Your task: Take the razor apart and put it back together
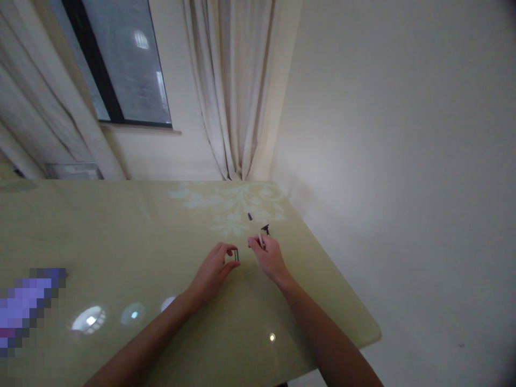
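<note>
Between the thumb and fingertips of my left hand [217, 266] is a small, thin dark and teal piece [236, 255], held upright. To its right, my right hand [269, 255] has its fingers closed round a razor-like tool [265, 230] with a light handle and a dark T-shaped head that points away from me. A short dark piece [250, 216] lies on the table just beyond my right hand. The two hands are close together but apart.
The glossy pale table [141, 231] has its right edge running beside my right arm. A blurred-out purple object [28, 306] is at the far left. Behind the table are curtains [229, 80], a window [124, 59] and a wall [382, 161] at the right.
</note>
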Motion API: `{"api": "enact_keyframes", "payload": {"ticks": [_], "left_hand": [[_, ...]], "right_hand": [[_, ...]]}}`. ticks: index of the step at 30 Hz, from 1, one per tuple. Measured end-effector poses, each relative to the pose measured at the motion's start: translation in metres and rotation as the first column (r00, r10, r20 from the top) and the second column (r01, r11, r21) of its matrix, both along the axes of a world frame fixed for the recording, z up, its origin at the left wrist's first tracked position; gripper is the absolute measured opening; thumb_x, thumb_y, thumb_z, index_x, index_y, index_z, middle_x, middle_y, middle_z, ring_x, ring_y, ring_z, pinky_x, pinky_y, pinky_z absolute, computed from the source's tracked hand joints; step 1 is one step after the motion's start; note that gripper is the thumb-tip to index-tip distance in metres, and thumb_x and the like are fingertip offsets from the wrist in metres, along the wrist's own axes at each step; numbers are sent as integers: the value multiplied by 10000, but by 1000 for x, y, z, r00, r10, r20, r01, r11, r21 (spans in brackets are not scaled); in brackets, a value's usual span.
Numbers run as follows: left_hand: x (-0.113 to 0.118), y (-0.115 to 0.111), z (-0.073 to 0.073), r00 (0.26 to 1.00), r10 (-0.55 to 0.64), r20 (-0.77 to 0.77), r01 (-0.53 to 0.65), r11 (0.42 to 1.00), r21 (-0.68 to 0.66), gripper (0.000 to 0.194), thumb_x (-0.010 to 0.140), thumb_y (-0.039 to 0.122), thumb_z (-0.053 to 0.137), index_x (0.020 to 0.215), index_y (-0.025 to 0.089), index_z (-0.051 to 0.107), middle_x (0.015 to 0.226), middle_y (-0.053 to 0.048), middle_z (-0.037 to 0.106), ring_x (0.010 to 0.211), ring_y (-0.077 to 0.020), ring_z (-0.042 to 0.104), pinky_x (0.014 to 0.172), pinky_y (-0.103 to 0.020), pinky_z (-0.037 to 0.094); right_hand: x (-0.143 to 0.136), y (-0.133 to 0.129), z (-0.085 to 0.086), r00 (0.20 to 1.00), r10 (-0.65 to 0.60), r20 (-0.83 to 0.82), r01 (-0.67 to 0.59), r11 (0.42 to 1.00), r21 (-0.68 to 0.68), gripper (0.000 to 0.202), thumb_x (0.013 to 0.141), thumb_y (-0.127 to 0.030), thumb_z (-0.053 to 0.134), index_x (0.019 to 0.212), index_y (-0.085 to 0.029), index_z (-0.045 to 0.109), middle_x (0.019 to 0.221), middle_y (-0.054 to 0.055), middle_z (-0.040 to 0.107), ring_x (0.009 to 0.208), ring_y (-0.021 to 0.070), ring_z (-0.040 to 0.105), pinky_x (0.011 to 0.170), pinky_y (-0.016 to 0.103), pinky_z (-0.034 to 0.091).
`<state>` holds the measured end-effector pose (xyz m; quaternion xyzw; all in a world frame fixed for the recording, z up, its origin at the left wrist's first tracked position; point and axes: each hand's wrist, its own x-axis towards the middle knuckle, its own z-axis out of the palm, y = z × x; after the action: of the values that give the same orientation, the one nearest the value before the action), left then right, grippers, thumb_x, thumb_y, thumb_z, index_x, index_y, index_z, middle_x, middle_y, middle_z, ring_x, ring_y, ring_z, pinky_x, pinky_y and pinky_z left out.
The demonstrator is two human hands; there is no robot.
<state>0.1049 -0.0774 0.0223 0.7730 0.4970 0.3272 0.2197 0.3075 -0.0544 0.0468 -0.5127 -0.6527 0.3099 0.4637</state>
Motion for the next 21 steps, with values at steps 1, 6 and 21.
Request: {"api": "enact_keyframes", "payload": {"ticks": [1, 6, 21], "left_hand": [[-8, -7, -2, 999, 18, 46, -18, 1000, 7, 280, 972, 291, 589, 1236, 197, 601, 1081, -62, 647, 863, -197, 607, 847, -351, 527], [-15, -23, -1, 986, 71, 150, -80, 995, 53, 263, 963, 288, 608, 1217, 218, 594, 1054, -42, 635, 836, -188, 573, 826, -339, 513], [-4, -28, 6, 958, 21, 286, -47, 995, 83, 306, 940, 272, 654, 1242, 241, 617, 1030, -28, 643, 777, -159, 554, 773, -307, 510]], "right_hand": [[-6, -4, 0, 999, 36, 17, -36, 999, -27, 342, 942, -474, 587, 791, -180, 673, 648, -15, 557, 606, 140, 477, 587, 257, 351], [-26, -21, -3, 987, 157, 34, -154, 985, -73, 268, 944, -419, 623, 858, -174, 688, 754, 5, 641, 660, 139, 519, 621, 252, 387], [-27, -25, -4, 931, 208, -299, -295, 912, -286, 366, 849, -532, 725, 774, -179, 667, 608, -39, 520, 505, 94, 364, 480, 238, 257]]}}
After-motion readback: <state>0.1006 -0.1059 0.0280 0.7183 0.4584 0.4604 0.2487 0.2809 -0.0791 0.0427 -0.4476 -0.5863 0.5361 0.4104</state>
